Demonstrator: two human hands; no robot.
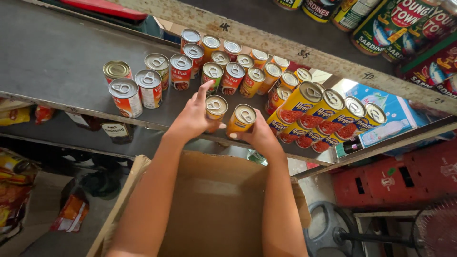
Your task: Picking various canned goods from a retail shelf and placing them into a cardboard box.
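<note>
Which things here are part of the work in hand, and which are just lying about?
In hand: left hand on one orange can, right hand on another can, shelf, cardboard box.
Lying about: red crate, fan, snack packets.

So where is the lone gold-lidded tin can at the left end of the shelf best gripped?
Around its round side wall, coming from the shelf's front edge. The gold-lidded tin can stands upright; bare grey shelf lies to its left and front, while a silver-lidded can stands close at its front right.

small shop, shelf (71,66) stocked with cans (223,71)
</note>
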